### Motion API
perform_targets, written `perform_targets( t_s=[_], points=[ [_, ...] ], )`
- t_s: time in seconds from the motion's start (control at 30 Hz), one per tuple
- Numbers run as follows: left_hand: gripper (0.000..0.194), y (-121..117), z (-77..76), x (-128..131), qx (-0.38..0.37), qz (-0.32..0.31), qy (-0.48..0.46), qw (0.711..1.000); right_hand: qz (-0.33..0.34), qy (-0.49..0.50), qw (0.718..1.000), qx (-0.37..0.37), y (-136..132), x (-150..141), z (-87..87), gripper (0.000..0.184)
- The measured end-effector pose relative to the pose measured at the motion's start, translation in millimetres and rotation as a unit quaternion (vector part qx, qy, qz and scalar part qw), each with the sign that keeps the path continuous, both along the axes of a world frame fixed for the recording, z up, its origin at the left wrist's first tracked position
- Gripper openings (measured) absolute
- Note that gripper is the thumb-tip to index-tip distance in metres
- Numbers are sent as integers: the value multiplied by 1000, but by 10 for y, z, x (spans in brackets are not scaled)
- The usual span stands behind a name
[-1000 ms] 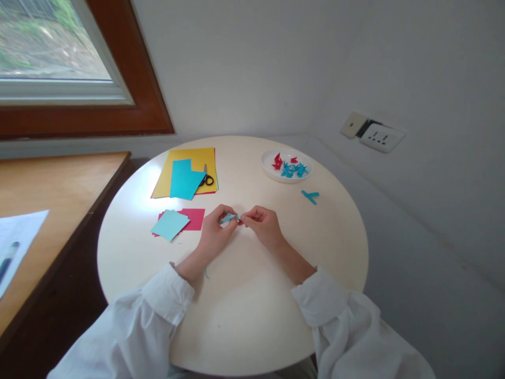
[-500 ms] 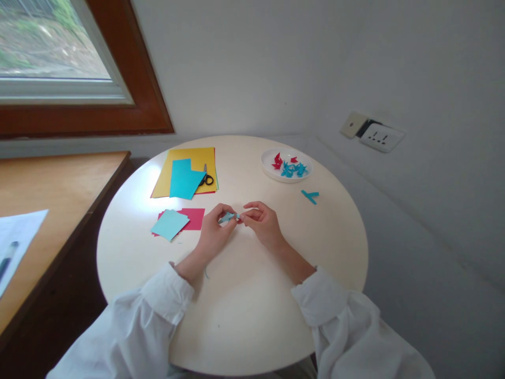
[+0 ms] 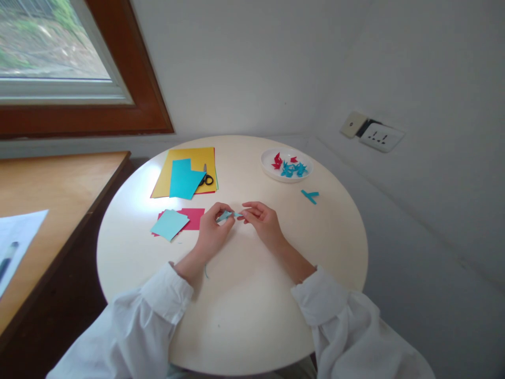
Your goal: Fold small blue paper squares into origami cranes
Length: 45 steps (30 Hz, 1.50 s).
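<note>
Pale blue paper (image 3: pixel 224 216) is pinched in the fingertips of my left hand (image 3: pixel 213 225) and right hand (image 3: pixel 265 223), nearer me than the plate (image 3: pixel 266 166); its folding looks unfinished. The red shapes (image 3: pixel 278 161) and blue shapes (image 3: pixel 302 169) in the plate seem done, while flat squares (image 3: pixel 170 225) left of the plate look unworked. Scissors (image 3: pixel 209 180) on a yellow sheet (image 3: pixel 203 153) also lie left of it. The round surface (image 3: pixel 252 310) stands by a wall (image 3: pixel 244 73) with a socket (image 3: pixel 381 138) right of the plate.

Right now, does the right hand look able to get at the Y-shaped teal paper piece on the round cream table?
Probably yes: nothing visible lies between the right hand and the Y-shaped teal paper piece, though that hand seems to pinch the small pale-blue folded paper.
</note>
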<state>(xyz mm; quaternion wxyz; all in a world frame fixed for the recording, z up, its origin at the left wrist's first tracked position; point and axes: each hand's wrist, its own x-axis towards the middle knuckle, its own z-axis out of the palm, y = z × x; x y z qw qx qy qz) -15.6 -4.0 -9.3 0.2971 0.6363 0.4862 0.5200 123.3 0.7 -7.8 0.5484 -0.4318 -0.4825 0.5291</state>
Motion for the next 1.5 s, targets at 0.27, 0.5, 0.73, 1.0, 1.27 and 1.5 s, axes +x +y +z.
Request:
perform_targets(
  t_s=[0.27,0.5,0.73,1.0,1.27,1.5],
  points=[
    [7,2,0,-4,-5,-1,-10,1000,7,5,1000,16,9,8,-44,26],
    [6,-2,-1,-2,-3,-3,-7,1000,9,1,999,35,21,3,-61,21],
    [6,-18,30,8,-8,-1,-8,1000,14,1,1000,10,-3,0,-23,23],
    [7,-33,50,6,-7,-9,5,1000,22,11,1000,12,7,5,-33,20],
    [9,-29,27,17,-20,-26,-10,999,38,14,999,17,14,-9,-65,21],
    [10,-31,29,25,-29,-41,-1,999,39,26,999,20,30,-9,-81,18]
  ],
)
